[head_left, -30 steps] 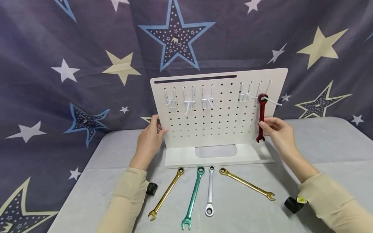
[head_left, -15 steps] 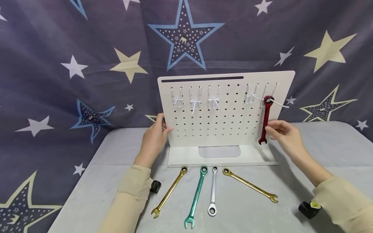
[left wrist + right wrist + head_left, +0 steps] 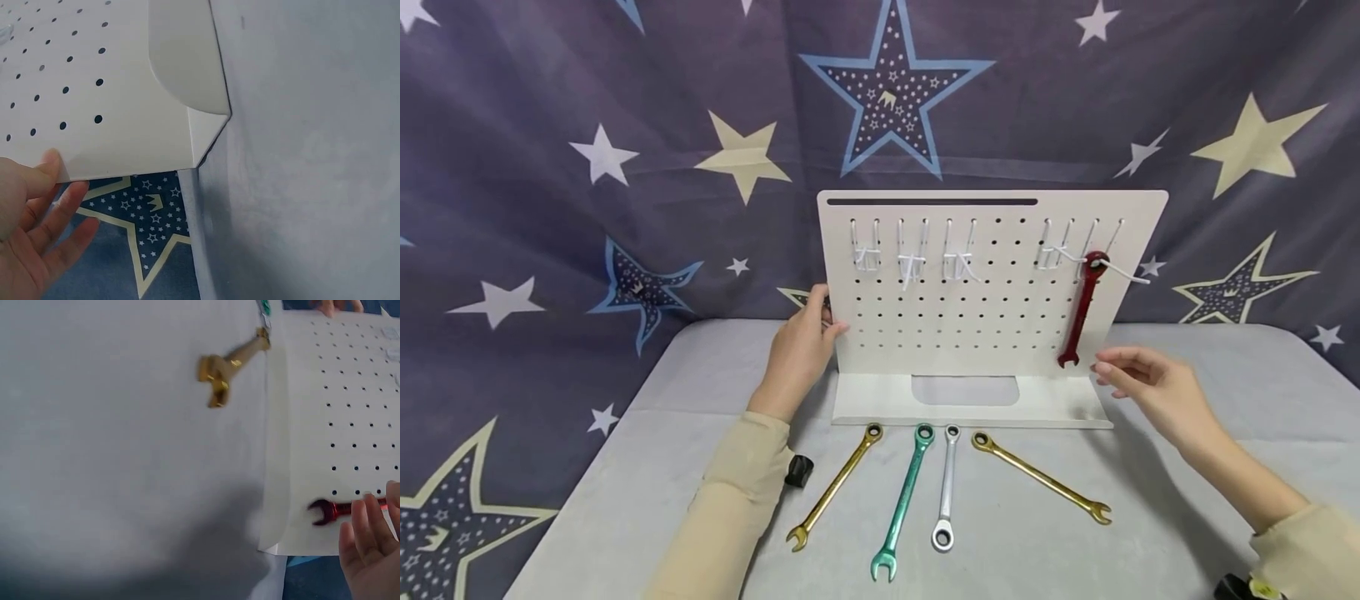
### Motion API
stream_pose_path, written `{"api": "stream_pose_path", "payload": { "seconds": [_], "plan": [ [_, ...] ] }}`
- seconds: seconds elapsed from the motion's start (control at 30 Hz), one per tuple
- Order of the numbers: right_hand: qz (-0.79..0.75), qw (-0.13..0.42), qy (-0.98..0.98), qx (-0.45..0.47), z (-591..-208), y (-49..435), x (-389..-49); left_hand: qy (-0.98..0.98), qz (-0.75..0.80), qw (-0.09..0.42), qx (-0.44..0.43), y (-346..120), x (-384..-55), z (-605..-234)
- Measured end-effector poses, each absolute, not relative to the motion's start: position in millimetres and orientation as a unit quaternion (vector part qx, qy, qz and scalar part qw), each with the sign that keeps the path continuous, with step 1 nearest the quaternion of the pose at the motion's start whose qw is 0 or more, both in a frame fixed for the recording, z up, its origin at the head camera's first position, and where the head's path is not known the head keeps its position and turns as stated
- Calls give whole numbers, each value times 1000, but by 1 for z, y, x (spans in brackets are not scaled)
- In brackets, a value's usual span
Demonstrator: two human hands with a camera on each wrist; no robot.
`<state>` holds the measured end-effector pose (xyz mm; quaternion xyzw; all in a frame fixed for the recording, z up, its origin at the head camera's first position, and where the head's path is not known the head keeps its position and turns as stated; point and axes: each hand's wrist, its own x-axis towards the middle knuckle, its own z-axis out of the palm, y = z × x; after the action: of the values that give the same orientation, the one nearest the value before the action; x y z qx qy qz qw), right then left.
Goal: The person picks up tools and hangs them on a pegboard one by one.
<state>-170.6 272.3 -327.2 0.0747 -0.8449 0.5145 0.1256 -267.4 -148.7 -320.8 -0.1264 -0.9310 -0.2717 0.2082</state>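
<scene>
A white pegboard stand (image 3: 955, 333) stands upright on the table with several white wire hooks along its top. My left hand (image 3: 801, 350) grips its left edge, thumb on the front face; the left wrist view shows the same hand (image 3: 37, 219) with fingers behind the edge. A red combination wrench (image 3: 1081, 308) hangs by its ring end from the rightmost hook. Beside its lower end, apart from it, is my right hand (image 3: 1157, 396), fingers loosely bent around nothing. In the right wrist view the hand (image 3: 375, 550) is close to the red wrench (image 3: 331, 511).
Before the stand lie a gold wrench (image 3: 835, 487), a green wrench (image 3: 902, 504), a silver wrench (image 3: 947, 492) with two ring ends, and another gold wrench (image 3: 1041, 477). A dark curtain (image 3: 625, 167) with stars hangs behind the grey table (image 3: 1037, 550).
My right hand has let go of the red wrench and moved down and right, leaving it on the hook. The left hand keeps its grip on the board. The head view has shifted slightly.
</scene>
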Motion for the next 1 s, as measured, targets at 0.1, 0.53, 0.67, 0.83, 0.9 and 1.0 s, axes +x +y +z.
{"api": "stream_pose_path", "payload": {
  "seconds": [0.1,0.53,0.67,0.83,0.9,1.0],
  "plan": [
    [490,108,-862,77,-328,270,-161,-931,-272,207,-128,-149,-268,-320],
    [434,80,-891,104,-332,254,-138,-931,-277,202,-127,-149,-266,-320],
    [424,61,-897,107,-332,249,-136,-929,-279,205,-128,-149,-266,-320],
    [413,24,-902,125,-335,245,-138,-930,-276,208,-127,-149,-267,-320],
    [410,6,-901,140,-337,244,-138,-931,-275,207,-126,-148,-267,-320],
    [409,-19,-896,171,-341,241,-140,-932,-273,206,-124,-149,-267,-321]
  ]
}}
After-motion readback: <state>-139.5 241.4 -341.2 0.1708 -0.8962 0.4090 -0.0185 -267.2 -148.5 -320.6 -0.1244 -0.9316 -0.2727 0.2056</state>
